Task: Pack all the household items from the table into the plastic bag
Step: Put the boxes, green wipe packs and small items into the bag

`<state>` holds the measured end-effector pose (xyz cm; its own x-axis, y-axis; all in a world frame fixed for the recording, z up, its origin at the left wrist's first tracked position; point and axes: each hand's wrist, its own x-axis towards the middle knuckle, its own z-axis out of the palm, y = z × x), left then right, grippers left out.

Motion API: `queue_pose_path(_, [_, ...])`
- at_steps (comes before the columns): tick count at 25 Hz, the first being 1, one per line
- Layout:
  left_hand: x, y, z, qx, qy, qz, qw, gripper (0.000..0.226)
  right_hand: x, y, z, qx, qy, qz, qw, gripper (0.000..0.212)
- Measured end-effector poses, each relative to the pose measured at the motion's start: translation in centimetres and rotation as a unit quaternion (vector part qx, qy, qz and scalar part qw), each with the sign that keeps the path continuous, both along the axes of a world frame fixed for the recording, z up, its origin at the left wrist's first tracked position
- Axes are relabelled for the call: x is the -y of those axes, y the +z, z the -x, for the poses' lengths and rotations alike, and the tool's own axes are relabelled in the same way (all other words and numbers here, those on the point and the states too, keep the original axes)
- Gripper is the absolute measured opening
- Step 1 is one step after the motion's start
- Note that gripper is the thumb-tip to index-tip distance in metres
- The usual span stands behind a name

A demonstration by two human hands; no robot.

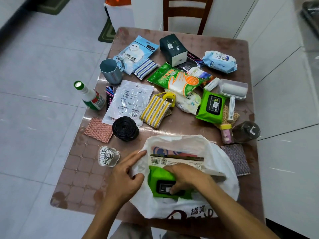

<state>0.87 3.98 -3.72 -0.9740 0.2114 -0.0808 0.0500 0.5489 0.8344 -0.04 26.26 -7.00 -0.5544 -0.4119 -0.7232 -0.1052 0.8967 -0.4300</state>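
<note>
A white plastic bag (222, 163) lies open at the table's near edge. Inside it my right hand (185, 176) grips a green wet-wipes pack (159, 178), next to a flat white box (176, 162) with barcodes. My left hand (126, 176) pinches the bag's left rim and holds it open, index finger stretched out. Household items cover the table beyond: a second green wipes pack (211, 106), a black roll of bags (125, 128), a lint roller (233, 94), a green glove packet (177, 78), a yellow striped sponge (155, 111).
A spray bottle (91, 96) and a grey cup (110, 70) stand at the table's left edge. A cotton-swab jar (107, 156) sits left of the bag. A dark tissue box (172, 49) and blue wipes (219, 61) lie at the back. A wooden chair (187, 14) stands behind the table.
</note>
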Motion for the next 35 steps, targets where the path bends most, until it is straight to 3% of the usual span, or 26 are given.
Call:
queue_pose_path(3, [-0.9,0.3,0.1,-0.018,-0.016,0.035,0.999,0.042,2.0,-0.5,-1.5,-0.082,0.003,-0.01,0.997,0.064])
queue_pose_path(6, [-2.6,0.6,0.2,-0.14,0.009,0.171,0.975,0.023,-0.4,0.9,-3.5,-0.189,-0.031,-0.009,0.981,0.043])
queue_pose_path(9, [-4.2,0.9,0.8,-0.231,-0.025,0.238,0.943,0.028,-5.6,2.7,-5.4,-0.353,-0.163,-0.009,0.921,0.031])
queue_pose_path(11, [-4.2,0.6,0.8,-0.182,-0.003,0.285,0.941,0.038,-8.2,3.1,-7.4,-0.422,-0.2,-0.022,0.884,0.035])
queue_pose_path(14, [-3.0,-0.4,-0.6,0.036,0.003,0.362,0.932,0.061,-9.3,1.9,-9.6,-0.346,-0.109,-0.153,0.919,0.076])
queue_pose_path(16, [-2.5,-0.7,-1.0,0.114,-0.037,0.312,0.942,0.056,-9.9,1.1,-8.9,-0.3,-0.103,-0.221,0.922,0.091])
queue_pose_path(18, [-2.4,0.4,0.0,0.076,-0.024,0.236,0.968,0.06,-10.5,1.2,-7.0,-0.308,-0.121,-0.239,0.913,0.092])
queue_pose_path(21, [-2.0,3.5,2.3,-0.085,0.017,0.229,0.97,0.069,-10.5,2.6,-5.3,-0.359,-0.158,-0.215,0.894,0.096])
queue_pose_path(23, [-1.6,4.5,2.7,-0.081,0.014,0.249,0.965,0.07,-10.1,4.8,-5.2,-0.4,-0.177,-0.143,0.888,0.087])
queue_pose_path(25, [-1.3,4.6,2.3,-0.029,-0.028,0.281,0.959,0.065,-11.2,6.2,-5.5,-0.428,-0.22,-0.011,0.877,0.057])
queue_pose_path(27, [-1.6,4.7,1.7,-0.027,-0.073,0.272,0.959,0.059,-12.8,6.7,-5.7,-0.429,-0.339,0.151,0.823,0.028])
queue_pose_path(29, [-2.8,5.1,1.3,-0.049,-0.084,0.241,0.966,0.053,-14.7,5.5,-5.6,-0.357,-0.541,0.287,0.705,0.017])
queue_pose_path(30, [-3.6,5.2,1.2,-0.07,-0.08,0.222,0.969,0.046,-15.7,4.0,-5.6,-0.313,-0.638,0.301,0.636,0.02])
queue_pose_path(31, [-4.5,5.1,1.2,-0.097,-0.074,0.206,0.971,0.04,-16.4,2.4,-5.7,-0.274,-0.704,0.268,0.598,0.023])
queue_pose_path(32, [-5.3,4.9,1.2,-0.123,-0.068,0.197,0.97,0.035,-17.2,0.4,-5.9,-0.239,-0.735,0.192,0.605,0.023])
queue_pose_path(33, [-6.0,4.7,1.4,-0.139,-0.065,0.198,0.968,0.031,-17.8,-1.6,-6.2,-0.202,-0.728,0.099,0.648,0.026])
queue_pose_path(35, [-6.9,4.1,1.7,-0.133,-0.068,0.218,0.964,0.027,-17.8,-4.3,-7.1,-0.135,-0.647,-0.069,0.748,0.062])
